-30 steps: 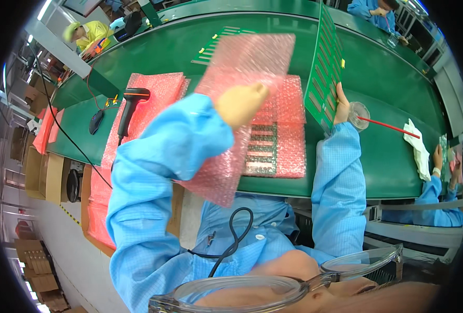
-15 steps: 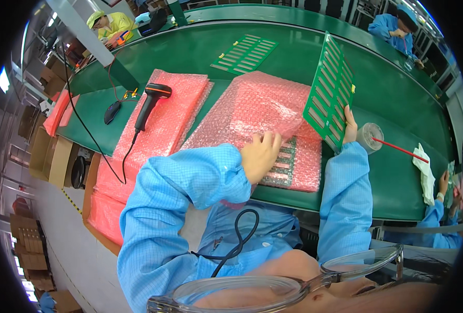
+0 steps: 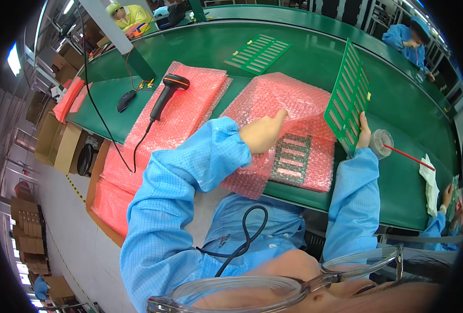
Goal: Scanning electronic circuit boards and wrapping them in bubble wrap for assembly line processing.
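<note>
In right grip: green board | against left grip: bubblewrap

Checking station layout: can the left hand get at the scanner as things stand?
Likely yes: the scanner lies uncovered on the pink stack, and nothing visible blocks it from the left hand. That hand is at the bubble wrap and would probably have to leave it first.

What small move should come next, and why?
Probably straighten the loose pink bubble sheet with the left hand: it lies askew, only partly over the wrapped board, while the right hand holds the raised green board to one side.
</note>
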The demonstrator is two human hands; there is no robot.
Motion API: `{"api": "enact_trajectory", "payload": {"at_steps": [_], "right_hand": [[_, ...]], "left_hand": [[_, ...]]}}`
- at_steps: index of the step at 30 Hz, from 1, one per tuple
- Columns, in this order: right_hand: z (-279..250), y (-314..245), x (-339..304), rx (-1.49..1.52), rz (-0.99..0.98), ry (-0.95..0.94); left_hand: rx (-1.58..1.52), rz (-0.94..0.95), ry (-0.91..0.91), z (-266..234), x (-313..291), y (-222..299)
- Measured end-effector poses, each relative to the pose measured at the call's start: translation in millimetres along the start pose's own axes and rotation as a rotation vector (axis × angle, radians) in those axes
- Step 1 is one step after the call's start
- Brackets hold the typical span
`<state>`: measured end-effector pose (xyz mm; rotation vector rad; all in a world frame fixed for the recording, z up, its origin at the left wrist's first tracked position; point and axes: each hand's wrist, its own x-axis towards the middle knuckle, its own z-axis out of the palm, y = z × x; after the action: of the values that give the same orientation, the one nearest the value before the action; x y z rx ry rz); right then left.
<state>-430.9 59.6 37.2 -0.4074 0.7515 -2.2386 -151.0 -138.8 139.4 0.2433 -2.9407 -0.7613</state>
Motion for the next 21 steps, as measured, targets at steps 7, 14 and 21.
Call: {"api": "enact_trajectory", "payload": {"at_steps": [7, 14, 21], "right_hand": [[0, -3, -1, -0.04, -0.032, 0.038], [24, -12, -13, -0.083, -0.016, 0.103], [62, -33, -40, -0.186, -0.046, -0.126]], "left_hand": [[-0.141, 0.084, 0.204, -9, -1, -10], [-0.423, -0.025, 0.626, -20, 13, -10], [-0.288, 0.235, 0.526, 17, 39, -33]]}}
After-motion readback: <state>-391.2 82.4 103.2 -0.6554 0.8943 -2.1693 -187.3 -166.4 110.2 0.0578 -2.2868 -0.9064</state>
